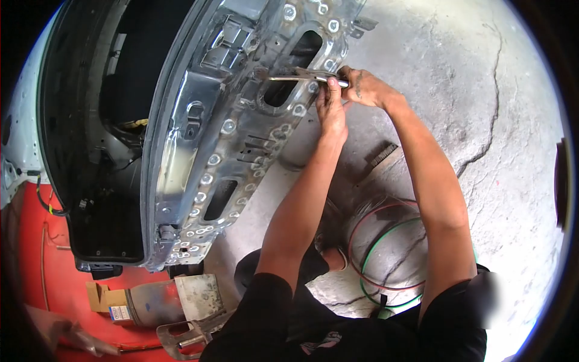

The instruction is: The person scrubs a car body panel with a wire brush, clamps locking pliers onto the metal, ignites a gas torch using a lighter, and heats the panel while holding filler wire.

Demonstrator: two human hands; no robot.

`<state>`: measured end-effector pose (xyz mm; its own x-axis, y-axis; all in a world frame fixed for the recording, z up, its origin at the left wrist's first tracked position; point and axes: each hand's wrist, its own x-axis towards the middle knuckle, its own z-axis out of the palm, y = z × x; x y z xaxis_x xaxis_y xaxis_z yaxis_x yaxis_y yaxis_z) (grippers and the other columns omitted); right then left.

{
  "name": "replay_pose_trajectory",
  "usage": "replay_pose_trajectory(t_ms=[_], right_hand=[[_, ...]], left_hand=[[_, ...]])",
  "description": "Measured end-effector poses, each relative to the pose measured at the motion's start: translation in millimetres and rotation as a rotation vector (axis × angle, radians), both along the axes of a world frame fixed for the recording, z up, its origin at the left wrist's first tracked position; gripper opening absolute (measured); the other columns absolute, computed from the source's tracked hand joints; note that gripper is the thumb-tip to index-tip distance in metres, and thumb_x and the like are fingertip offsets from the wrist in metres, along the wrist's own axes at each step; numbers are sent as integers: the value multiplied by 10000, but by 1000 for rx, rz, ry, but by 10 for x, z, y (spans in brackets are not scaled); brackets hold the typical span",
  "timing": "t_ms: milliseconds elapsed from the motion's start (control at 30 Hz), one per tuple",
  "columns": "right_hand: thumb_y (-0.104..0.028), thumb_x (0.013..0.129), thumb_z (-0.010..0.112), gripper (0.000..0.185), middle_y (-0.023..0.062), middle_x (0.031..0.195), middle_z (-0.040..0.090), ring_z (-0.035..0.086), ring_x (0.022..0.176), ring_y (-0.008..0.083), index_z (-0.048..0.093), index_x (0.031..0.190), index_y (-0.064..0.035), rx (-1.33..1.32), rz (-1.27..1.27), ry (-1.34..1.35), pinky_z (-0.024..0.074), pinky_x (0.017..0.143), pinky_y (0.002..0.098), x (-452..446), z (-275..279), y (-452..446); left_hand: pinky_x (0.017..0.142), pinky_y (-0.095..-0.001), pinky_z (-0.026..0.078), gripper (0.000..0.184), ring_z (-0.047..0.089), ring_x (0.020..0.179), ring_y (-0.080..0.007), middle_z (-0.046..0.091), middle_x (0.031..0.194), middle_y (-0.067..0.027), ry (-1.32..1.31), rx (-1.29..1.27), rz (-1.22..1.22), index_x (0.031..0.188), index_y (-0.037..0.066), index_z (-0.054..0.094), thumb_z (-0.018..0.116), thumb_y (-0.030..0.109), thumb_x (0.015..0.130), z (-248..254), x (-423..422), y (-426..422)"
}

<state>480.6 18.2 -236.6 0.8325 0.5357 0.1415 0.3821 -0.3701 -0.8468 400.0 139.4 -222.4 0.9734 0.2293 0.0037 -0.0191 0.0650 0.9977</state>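
A bare metal car body panel (256, 130), with slotted openings and round weld marks, slants down the middle of the head view. My right hand (365, 88) is closed round the outer end of a slim, shiny metal hand tool (329, 79), whose exact kind I cannot make out. Its thin end reaches left across the panel beside an oval opening (279, 95). Just below, my left hand (333, 114) has its thumb and fingers pressed on the same tool near the panel's edge.
Red and green hoses (362, 265) lie coiled on the cracked concrete floor (482, 163), near a wire brush (384, 155). At lower left, a cardboard box (119, 306), a cylinder (155, 303) and a metal clamp (190, 335) are on the red floor. Black rubber seal (158, 120) edges the car opening.
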Motion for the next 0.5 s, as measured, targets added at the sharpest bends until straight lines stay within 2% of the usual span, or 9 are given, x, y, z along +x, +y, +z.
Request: replay_pose_trajectory(t_ms=[100,300,433,500], right_hand=[[-239,824,585,483,294,1141,678,642,1125,429,603,1221,36,-73,-40,-3,513,950,482,-10,35,41],[-280,823,588,471,280,1070,702,664,1063,429,639,1188,14,-174,-102,-47,527,928,494,-30,154,91],[-300,840,582,445,276,1046,705,664,1052,430,647,1144,18,-130,-151,-25,535,909,497,-63,182,171],[-311,852,579,433,281,1035,704,665,1047,430,652,1117,24,-151,-186,-14,538,894,503,-48,117,151]], left_hand=[[1038,-533,429,698,515,1293,-248,515,1425,-83,0,-1,18,1457,102,456,564,609,989,-23,0,-15],[1032,-546,432,666,539,1274,-248,571,1366,-90,-12,-1,96,1403,93,524,608,594,973,-87,45,-3],[1033,-562,431,668,546,1277,-251,595,1340,-96,40,-78,159,1372,77,560,655,584,948,-116,34,-15],[1040,-574,430,707,528,1303,-254,572,1371,-93,27,-120,97,1377,68,543,679,593,924,-150,67,5]])
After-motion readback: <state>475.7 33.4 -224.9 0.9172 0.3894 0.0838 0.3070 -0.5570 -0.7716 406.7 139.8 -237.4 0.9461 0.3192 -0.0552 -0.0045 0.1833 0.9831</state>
